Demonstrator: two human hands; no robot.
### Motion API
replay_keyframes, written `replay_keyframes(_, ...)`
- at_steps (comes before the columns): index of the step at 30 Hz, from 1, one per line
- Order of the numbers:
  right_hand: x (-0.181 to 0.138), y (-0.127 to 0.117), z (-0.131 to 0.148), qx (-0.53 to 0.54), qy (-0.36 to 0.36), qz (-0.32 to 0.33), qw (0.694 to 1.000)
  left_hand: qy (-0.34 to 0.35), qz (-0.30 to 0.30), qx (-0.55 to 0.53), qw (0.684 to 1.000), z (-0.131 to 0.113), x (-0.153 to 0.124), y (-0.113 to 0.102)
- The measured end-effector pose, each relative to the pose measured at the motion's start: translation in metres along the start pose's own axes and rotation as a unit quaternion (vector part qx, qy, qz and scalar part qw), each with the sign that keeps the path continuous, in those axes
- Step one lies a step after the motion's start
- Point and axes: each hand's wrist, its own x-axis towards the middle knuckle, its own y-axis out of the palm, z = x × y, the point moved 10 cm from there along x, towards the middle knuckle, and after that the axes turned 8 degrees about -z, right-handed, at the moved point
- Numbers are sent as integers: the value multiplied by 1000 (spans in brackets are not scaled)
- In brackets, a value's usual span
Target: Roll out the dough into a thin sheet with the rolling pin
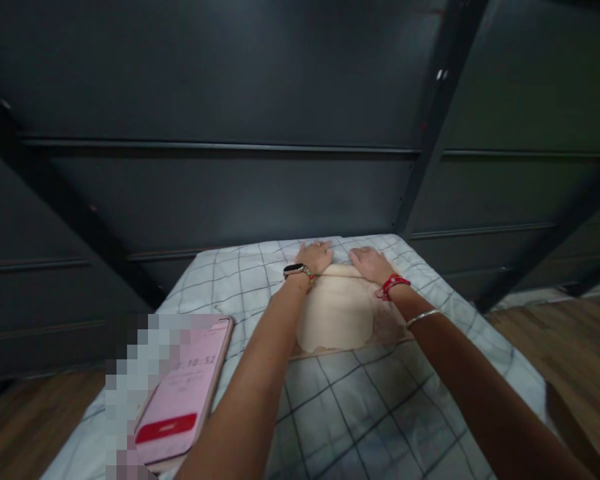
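Note:
On the checked cloth lies a smooth beige piece of thin, soft material (336,313), with a sheer pinkish border along its near and right edges. Its far edge looks folded or rolled over; I cannot tell exactly what garment or item it is. My left hand (315,255), below a wristwatch and bracelets, rests at the far left corner with fingers stretched out. At the far right, my right hand (371,265) lies flat against the far edge, fingers extended and pointing left. Both hands touch the material, and a gap separates them. The fingertips are small and partly blurred.
A white cloth with a dark grid (330,407) covers the table. To the left lies a phone (185,387) with a lit pink screen and a red button, partly pixelated. Dark metal panels (230,193) stand just behind the table. Wooden floor (570,347) shows at the sides.

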Motion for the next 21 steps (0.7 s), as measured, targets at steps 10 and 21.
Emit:
replay_keyframes(10, -85, -22, 32, 43, 26, -21, 998, -7, -4, 50, 999, -29, -94, -28)
replay_keyframes(21, -86, -23, 65, 90, -51, -35, 994, 48, -67, 54, 995, -21, -140, -42)
